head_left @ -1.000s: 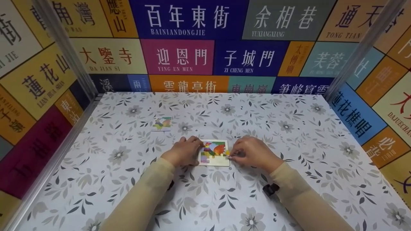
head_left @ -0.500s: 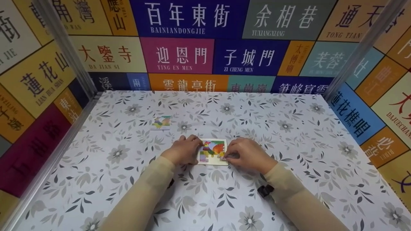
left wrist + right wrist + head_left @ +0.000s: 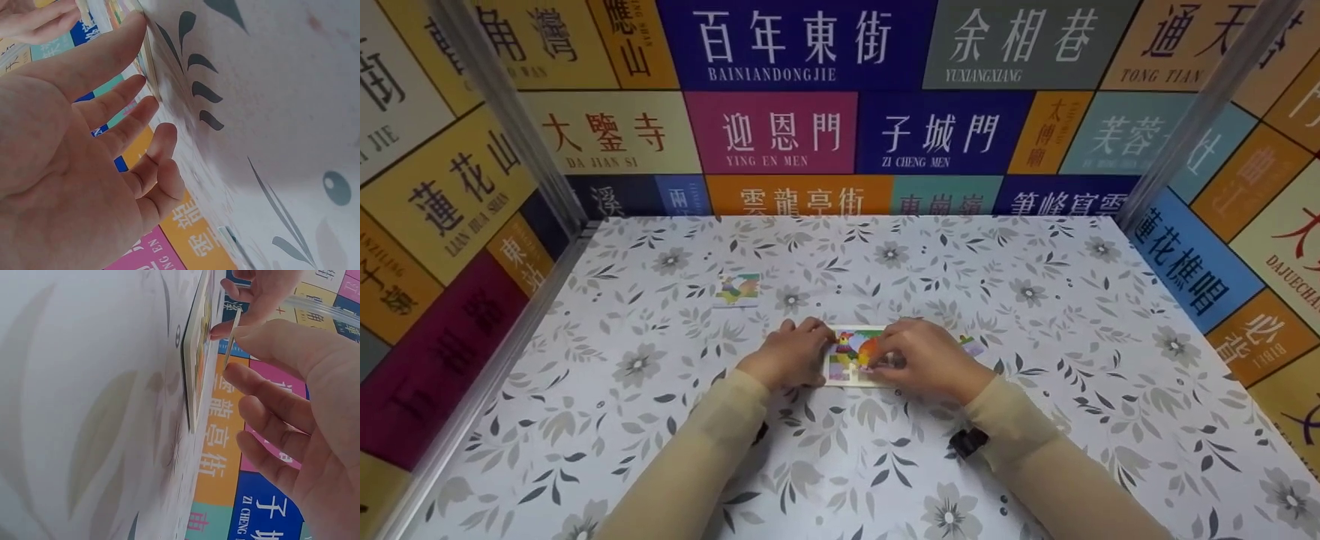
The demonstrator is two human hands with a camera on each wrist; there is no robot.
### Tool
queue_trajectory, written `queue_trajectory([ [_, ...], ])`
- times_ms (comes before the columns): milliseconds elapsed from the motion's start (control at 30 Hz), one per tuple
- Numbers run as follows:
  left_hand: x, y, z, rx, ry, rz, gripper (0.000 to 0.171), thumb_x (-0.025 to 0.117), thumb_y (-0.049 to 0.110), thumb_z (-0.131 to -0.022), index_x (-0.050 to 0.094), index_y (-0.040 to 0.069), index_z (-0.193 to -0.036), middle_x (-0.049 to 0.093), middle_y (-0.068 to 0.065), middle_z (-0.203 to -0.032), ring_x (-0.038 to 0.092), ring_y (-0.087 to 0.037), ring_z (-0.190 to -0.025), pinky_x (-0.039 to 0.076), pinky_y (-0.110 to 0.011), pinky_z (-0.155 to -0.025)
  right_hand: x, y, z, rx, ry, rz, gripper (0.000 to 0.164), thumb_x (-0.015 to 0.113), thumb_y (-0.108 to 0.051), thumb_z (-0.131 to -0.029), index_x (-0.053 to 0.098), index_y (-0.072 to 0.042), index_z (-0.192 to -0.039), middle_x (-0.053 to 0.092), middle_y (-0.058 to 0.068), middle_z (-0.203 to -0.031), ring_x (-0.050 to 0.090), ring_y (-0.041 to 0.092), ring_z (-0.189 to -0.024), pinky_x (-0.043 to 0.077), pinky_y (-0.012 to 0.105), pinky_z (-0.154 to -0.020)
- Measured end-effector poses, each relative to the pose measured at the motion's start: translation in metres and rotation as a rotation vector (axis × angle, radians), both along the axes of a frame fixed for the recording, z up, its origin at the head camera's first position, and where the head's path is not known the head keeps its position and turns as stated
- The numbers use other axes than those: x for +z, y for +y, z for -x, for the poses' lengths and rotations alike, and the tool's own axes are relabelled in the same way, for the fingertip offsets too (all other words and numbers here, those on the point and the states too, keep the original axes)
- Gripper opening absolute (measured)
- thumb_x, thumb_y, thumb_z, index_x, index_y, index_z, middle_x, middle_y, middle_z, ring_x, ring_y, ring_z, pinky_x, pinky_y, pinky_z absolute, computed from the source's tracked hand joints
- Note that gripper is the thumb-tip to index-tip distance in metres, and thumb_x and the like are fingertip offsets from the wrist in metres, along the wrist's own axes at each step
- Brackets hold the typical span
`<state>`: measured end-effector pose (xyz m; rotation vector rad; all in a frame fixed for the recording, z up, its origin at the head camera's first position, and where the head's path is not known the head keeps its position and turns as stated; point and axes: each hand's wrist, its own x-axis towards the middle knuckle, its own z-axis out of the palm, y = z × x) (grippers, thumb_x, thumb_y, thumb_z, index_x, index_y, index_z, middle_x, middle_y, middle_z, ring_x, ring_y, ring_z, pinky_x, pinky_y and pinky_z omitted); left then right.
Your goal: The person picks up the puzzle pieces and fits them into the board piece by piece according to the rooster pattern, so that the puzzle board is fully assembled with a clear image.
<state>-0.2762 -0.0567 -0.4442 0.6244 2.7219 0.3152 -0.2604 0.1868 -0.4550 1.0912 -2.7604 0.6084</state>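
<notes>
A shallow puzzle board (image 3: 847, 383) with a rooster picture lies flat in front of me, part of its light base bare. At its left edge rests my left hand (image 3: 793, 356), the thumb low and the fingers higher along that side. My right hand (image 3: 931, 361) is over the board's right part, hiding some of the picture. Between its thumb and index finger it pinches a thin puzzle piece (image 3: 232, 340). In the right wrist view, that piece stands tilted on edge, apart from the board's surface.
Beyond the right hand lies a loose puzzle piece (image 3: 970, 344), partly covered. A small picture card (image 3: 739, 289) with a similar rooster lies farther back on the left. The flower-patterned tabletop (image 3: 1035, 300) ends at walls covered with coloured signs.
My right hand has moved left, from beside the board to above it, carrying the pinched puzzle piece. A loose piece behind it has come into sight. The left hand has stayed at the board's edge.
</notes>
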Motion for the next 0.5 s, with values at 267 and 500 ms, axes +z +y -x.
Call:
queue_trajectory([
  [267,0.001,0.003,-0.003,-0.002,0.007,-0.004,0.061,0.083,0.023,-0.088,0.057,0.017,-0.143,0.048,-0.006,-0.153,0.048,-0.036,-0.128,0.043,-0.053,-0.108,-0.007,-0.008,0.002,0.035,0.04,-0.093,0.004,0.083,-0.028,-0.087,0.083,-0.026,-0.09,0.076,-0.01,-0.1,0.066,0.014,-0.092,0.054,0.037,-0.084],
  [500,0.0,0.002,-0.002,0.011,0.01,0.017,0.063,0.083,0.024,-0.087,0.057,0.018,-0.144,0.049,-0.005,-0.153,0.049,-0.034,-0.127,0.044,-0.052,-0.107,-0.008,-0.018,0.002,0.065,0.091,-0.122,0.006,0.084,-0.024,-0.083,0.084,-0.023,-0.089,0.077,-0.005,-0.098,0.064,0.019,-0.086,0.053,0.037,-0.077],
])
